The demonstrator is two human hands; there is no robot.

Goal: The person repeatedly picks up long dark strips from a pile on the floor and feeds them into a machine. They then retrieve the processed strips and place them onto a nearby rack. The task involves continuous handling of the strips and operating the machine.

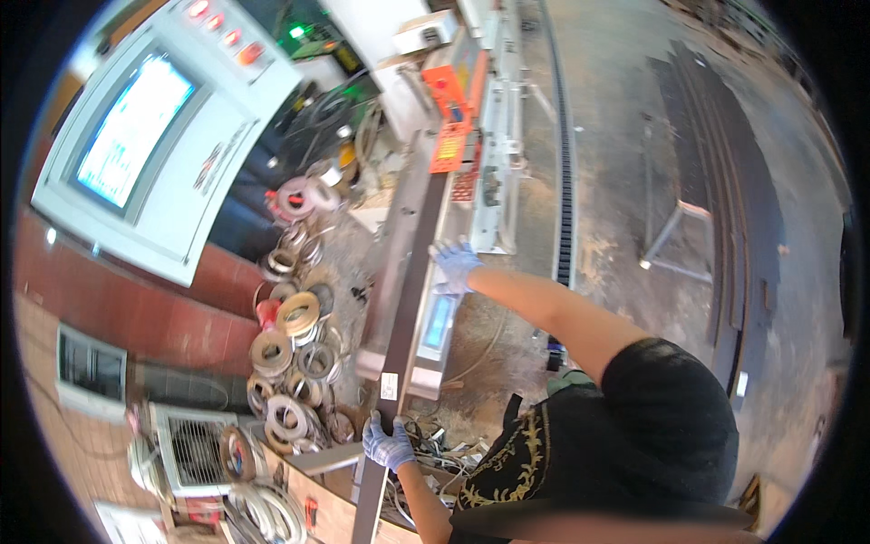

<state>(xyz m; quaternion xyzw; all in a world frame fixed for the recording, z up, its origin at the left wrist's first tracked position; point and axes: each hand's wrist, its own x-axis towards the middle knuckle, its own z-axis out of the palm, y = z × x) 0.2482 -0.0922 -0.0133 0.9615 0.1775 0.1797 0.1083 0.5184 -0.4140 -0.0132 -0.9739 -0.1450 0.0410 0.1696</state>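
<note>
A long, narrow dark board [405, 335] with a white label [389, 385] runs from the lower edge up to an orange-fronted machine [449, 150]. My left hand [388, 446], in a pale glove, grips the board's near part below the label, its fingers over the dark face. Farther up, my right hand [456, 265], gloved too, rests at the board's right edge with fingers spread. Just below this hand, beside the board, is a small lit blue screen [439, 322]. Its lower details are blurred.
A control cabinet [204, 136] with a bright screen and red buttons stands at upper left. Many edging rolls [297, 313] lie piled left of the board. A black cable track [565, 181] runs along the floor; long dark boards [725, 181] are stacked at right near a metal stand [675, 236].
</note>
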